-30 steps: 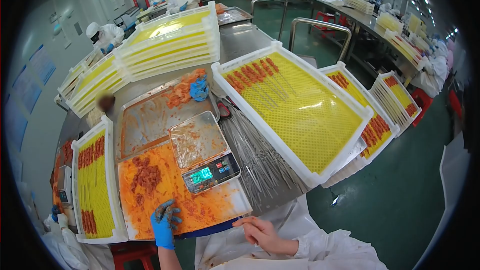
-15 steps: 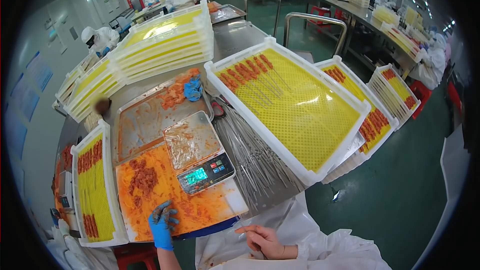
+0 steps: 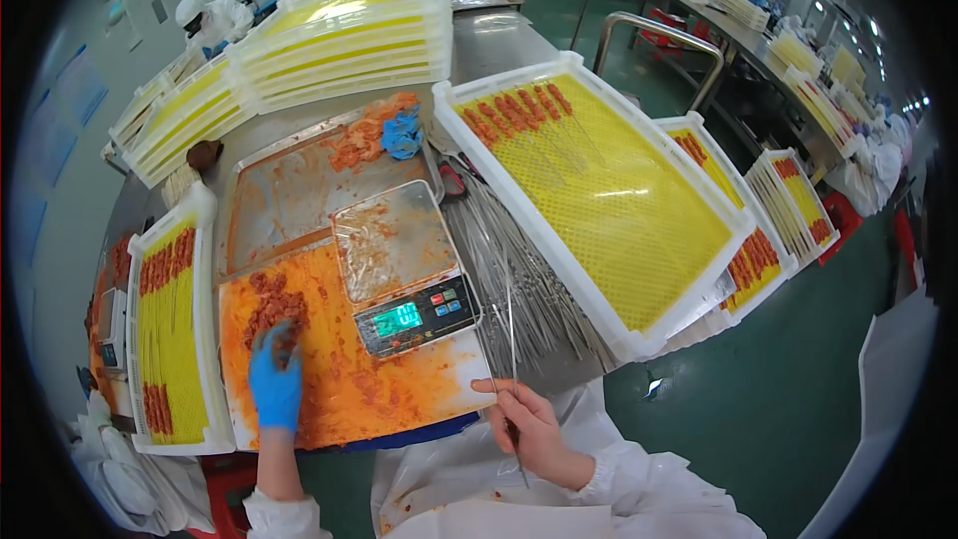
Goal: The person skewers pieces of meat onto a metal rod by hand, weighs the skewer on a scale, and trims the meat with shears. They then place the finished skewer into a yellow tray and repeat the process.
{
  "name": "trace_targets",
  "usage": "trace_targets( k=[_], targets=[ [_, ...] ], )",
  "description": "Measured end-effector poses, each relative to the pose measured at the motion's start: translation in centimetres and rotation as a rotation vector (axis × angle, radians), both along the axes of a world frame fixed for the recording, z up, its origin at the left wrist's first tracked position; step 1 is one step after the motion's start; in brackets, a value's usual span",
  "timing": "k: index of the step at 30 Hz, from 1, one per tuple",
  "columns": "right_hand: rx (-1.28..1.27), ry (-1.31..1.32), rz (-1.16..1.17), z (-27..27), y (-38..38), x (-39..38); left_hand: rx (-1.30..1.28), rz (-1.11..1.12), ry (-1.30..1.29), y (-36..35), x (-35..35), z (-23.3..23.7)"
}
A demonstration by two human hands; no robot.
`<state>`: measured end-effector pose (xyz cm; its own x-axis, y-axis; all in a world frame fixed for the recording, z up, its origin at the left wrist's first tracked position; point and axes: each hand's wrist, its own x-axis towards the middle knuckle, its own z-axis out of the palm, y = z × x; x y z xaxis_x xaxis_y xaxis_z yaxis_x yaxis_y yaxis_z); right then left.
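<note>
My left hand, in a blue glove with stained fingertips, is at the near edge of a heap of chopped red meat. Its fingers are bent onto the meat pieces. The heap lies on an orange-smeared cutting board. My bare right hand pinches a thin metal skewer, whose shaft points up and away past the board's right corner. The kitchen scale, with a smeared top and a lit display, sits on the board between the heap and a pile of loose skewers.
A metal tray with meat paste and a crumpled blue glove lies behind the board. A yellow-meshed rack at right and another rack at left carry meat skewers. Stacked racks stand behind. Co-workers are farther off.
My left hand has moved forward and left, from the front of the board onto the meat heap. My right hand has risen, with the skewer now clearly visible. The camera view has shifted.
</note>
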<state>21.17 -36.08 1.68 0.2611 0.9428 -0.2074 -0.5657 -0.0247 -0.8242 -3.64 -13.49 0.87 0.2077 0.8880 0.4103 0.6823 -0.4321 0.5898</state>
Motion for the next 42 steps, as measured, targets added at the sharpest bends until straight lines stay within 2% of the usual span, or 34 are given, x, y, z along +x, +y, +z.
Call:
trace_targets(
  k=[4,9,10,13,16,19,22,25,28,31,35,38,41,42],
  targets=[
    [-0.034,0.021,0.03,-0.2,-0.5,-2.7,-0.115,-0.127,0.216,2.5,-2.2,-0.8],
    [-0.106,-0.085,0.034,-1.8,-1.6,-4.9,-0.366,-0.095,-0.073,0.8,-5.0,-0.6],
    [-0.103,-0.124,0.022,-1.9,-1.3,-5.0,-0.405,-0.042,0.03,0.4,-4.9,0.5],
    [-0.1,-0.208,0.026,-2.3,-1.3,-3.7,-0.386,-0.036,-0.102,0.2,-6.8,-0.4],
    [-0.102,-0.223,-0.002,-2.1,-1.0,-3.8,-0.338,0.031,-0.067,0.4,-6.0,1.8],
    [-0.088,-0.154,0.081,-2.1,-0.1,-4.7,-0.209,-0.166,-0.078,1.6,-2.3,2.5],
    [-0.094,-0.112,0.128,-2.2,-0.1,-5.2,0.074,-0.159,0.394,3.8,0.1,0.5],
    [-0.132,-0.183,0.123,-1.9,-0.5,-4.8,-0.136,-0.194,0.389,5.7,0.7,0.7],
    [-0.181,-0.31,0.144,-1.7,-1.2,-3.5,-0.401,-0.373,0.341,0.9,-0.2,2.8],
    [-0.271,-0.427,0.201,-1.9,-0.5,-3.8,-0.363,-0.277,0.173,-3.2,-1.9,0.9],
    [-0.234,-0.56,0.249,-2.3,0.9,-4.9,-0.367,-0.032,-0.421,-5.6,-1.9,-0.8],
    [-0.211,-0.65,0.269,-2.3,1.1,-5.1,-0.263,-0.175,-0.105,-3.3,-0.8,0.0],
    [-0.138,-0.699,0.291,-2.7,0.1,-5.1,-0.324,-0.194,0.156,-4.6,-0.8,-0.2],
    [-0.152,-0.667,0.299,-2.7,-1.1,-5.0,-0.271,-0.167,0.053,-5.3,-0.8,-0.7]
  ],
)
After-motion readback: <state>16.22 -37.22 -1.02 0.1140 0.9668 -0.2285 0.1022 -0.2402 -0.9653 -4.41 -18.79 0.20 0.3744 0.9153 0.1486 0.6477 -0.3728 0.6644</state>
